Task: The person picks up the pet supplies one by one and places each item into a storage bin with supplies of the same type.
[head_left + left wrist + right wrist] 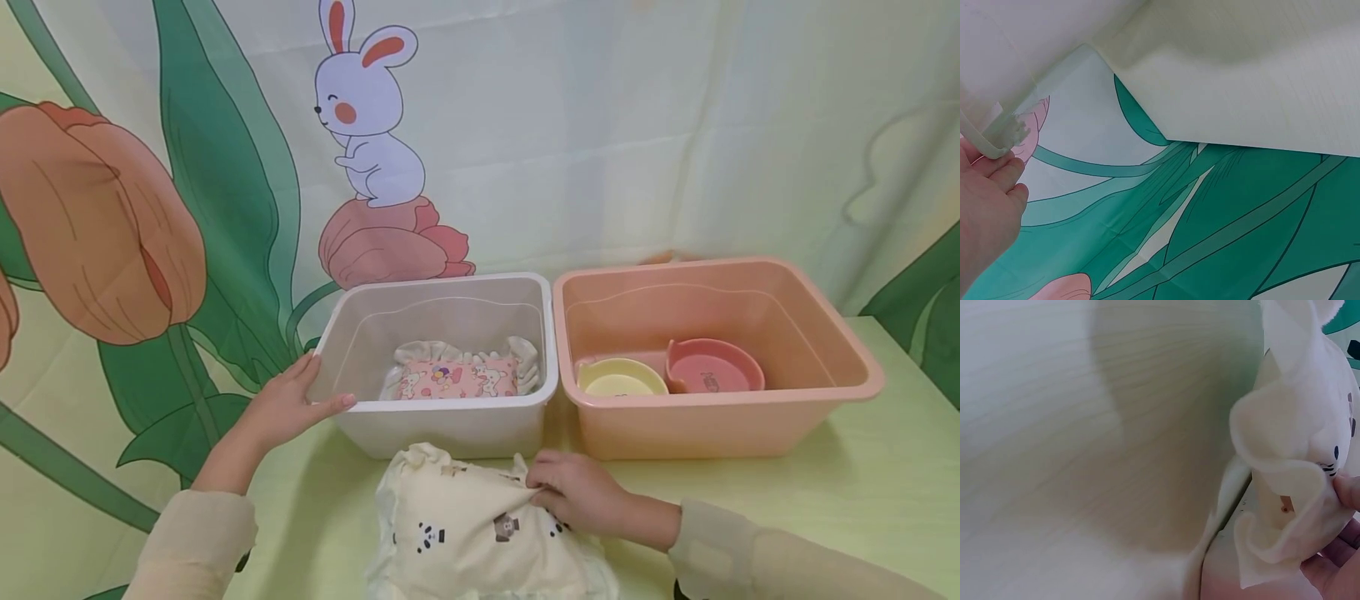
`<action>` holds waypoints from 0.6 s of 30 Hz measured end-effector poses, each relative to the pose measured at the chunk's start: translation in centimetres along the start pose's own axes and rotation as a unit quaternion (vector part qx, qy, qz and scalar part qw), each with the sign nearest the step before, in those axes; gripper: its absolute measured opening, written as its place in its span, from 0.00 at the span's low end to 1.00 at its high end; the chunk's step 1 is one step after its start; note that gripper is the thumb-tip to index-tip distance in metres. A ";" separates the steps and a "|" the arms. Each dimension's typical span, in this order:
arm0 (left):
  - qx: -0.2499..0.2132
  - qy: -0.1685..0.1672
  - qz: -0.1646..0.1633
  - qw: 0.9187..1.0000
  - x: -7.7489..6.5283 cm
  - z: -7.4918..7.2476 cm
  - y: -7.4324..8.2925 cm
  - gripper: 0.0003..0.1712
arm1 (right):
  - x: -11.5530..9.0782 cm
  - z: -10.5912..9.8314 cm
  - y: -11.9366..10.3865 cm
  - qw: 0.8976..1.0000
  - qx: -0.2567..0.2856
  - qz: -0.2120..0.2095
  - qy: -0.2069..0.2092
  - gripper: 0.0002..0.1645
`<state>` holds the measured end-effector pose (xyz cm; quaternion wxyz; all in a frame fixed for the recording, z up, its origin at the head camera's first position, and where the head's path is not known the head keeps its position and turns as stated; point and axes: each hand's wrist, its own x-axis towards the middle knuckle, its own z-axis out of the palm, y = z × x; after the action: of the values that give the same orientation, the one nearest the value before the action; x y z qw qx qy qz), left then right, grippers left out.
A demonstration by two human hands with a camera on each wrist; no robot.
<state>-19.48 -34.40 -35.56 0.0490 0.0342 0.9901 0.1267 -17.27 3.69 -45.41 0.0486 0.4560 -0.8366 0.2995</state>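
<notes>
A cream pillow (468,533) with animal-face prints and a ruffled edge is in front of the bins. My right hand (577,492) pinches its cloth near the upper right corner; thumb and fingers meet the fabric in the right wrist view too, beside the wavy ruffle (1279,456). At the near left corner of a white bin (442,429), my left hand (288,404) holds the rim, thumb along the front edge and fingers at the side. Inside that bin lies a small pink printed pillow (457,379) with a pale ruffle, its lower part hidden by the front wall.
Right of the white bin stands a peach bin (705,429), close beside it. It contains a yellow round dish (622,379) and a pink-red round dish (716,367). A printed curtain (600,150) hangs behind the light green table (892,500).
</notes>
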 end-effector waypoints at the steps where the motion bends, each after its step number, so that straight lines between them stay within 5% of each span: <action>1: 0.001 0.001 0.000 1.000 0.0 0.0 0.0 0.55 | 0.0 -0.1 0.0 1.000 0.000 0.000 -0.001 0.02; 18: 0.003 0.008 0.002 1.000 0.0 0.1 0.1 0.55 | 0.4 -1.5 -0.7 1.000 0.012 0.005 -0.010 0.03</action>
<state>-19.43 -34.31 -35.61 0.0409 0.0356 0.9908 0.1238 -17.27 3.91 -43.70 0.0332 0.4551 -0.8358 0.3053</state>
